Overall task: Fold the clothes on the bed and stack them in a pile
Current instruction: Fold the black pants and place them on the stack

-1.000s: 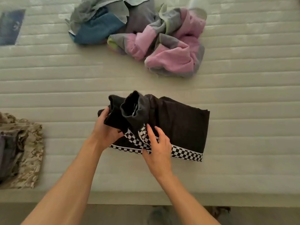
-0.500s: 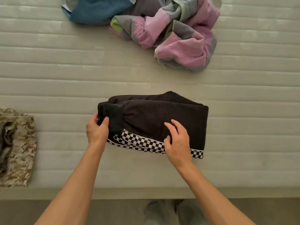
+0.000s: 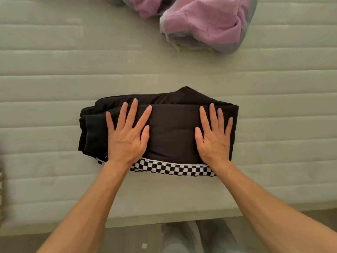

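A: What is the state of each grip?

B: Neither grip is pinching or curled round anything. The left hand (image 3: pixel 125 137) lies flat with its fingers (image 3: pixel 134 114) spread wide. The right hand (image 3: pixel 214 137) lies flat too, with its fingers closer together. Both palms press down on the folded black trousers (image 3: pixel 171 128).

A: Where do the trousers lie?

B: On the bed (image 3: pixel 54 84), near its front edge, directly in front of the person. The checkered band (image 3: pixel 175 168) runs along the near edge, partly under both wrists. A rumpled pink garment (image 3: pixel 206 26) sits well apart at the far side, not yet folded.

A: What step is this, and how is it done well?

B: It appears to be the flattening of the finished fold. Pressure should be even across both palms. Sweeping outward from the middle would push trapped air and creases toward the ends. The layered cuffs at the left end stand thicker than the rest and probably need extra pressing, or the bundle may sit crooked in a pile.

A: And the arm pose?

B: Both forearms reach forward from the bottom of the view, converging slightly. The wrists are low and straight, and the hands sit level with each other, one toward each end of the bundle.
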